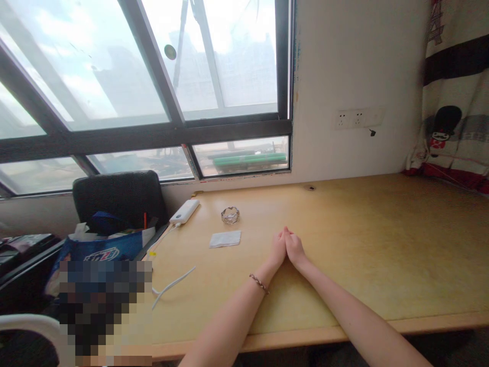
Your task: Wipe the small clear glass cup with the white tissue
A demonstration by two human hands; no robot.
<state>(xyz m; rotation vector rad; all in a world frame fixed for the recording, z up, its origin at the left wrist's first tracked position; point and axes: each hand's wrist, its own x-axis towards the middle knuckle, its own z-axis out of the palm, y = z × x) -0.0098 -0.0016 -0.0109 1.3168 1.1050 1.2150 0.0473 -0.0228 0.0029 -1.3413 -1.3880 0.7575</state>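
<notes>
My left hand (279,248) and my right hand (295,248) are pressed together over the middle of the wooden table (362,244). Their fingers are folded in and closed, and no object shows between them. A braided bracelet (259,284) circles my left wrist. To the left of the hands lies a folded white tissue (225,239) on the tabletop. Just behind it stands a silvery ring-shaped item (230,215), untouched.
A white power bank (185,212) with a cable (173,283) lies along the table's left edge. Beyond that edge, a blue bag (103,250) rests by a black chair (118,196). A window, wall sockets (358,118) and a curtain (458,102) are behind.
</notes>
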